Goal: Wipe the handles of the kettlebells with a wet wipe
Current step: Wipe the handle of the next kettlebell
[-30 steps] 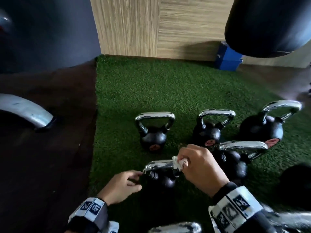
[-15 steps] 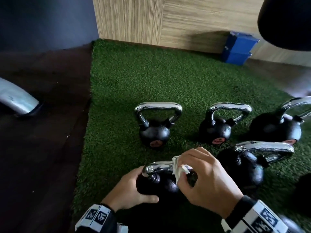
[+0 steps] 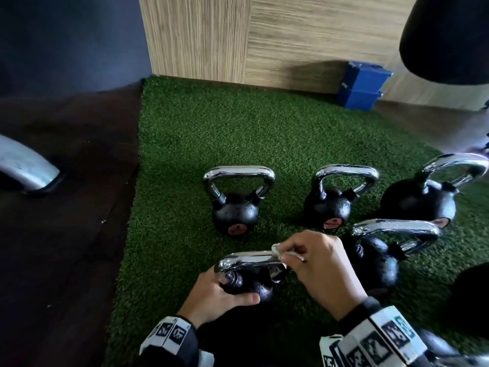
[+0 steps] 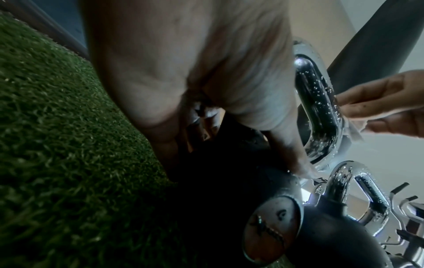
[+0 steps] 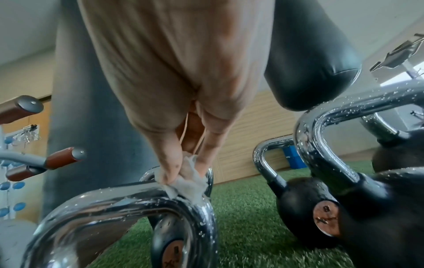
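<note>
Several black kettlebells with chrome handles stand on green turf [image 3: 264, 133]. My left hand [image 3: 219, 295] grips the black ball of the nearest small kettlebell [image 3: 248, 284], thumb across its front. My right hand [image 3: 315, 263] pinches a white wet wipe [image 3: 277, 249] against the right end of that kettlebell's chrome handle [image 3: 246, 259]. In the right wrist view the wipe [image 5: 185, 179] is squeezed between thumb and fingers on the wet handle [image 5: 128, 197]. In the left wrist view the handle [image 4: 319, 108] carries water droplets and the ball [image 4: 220, 172] lies under my palm.
Three kettlebells stand in a back row [image 3: 238, 200] [image 3: 333, 200] [image 3: 428, 192], and another [image 3: 381, 250] sits just right of my right hand. A black punching bag [image 3: 447, 35] hangs top right. Blue blocks [image 3: 362, 86] lie by the wood wall. Dark floor and a metal leg [image 3: 23, 165] lie left.
My left hand moved from the turf onto the nearest kettlebell's ball and took hold of it. The right hand keeps the wipe at the handle's right end.
</note>
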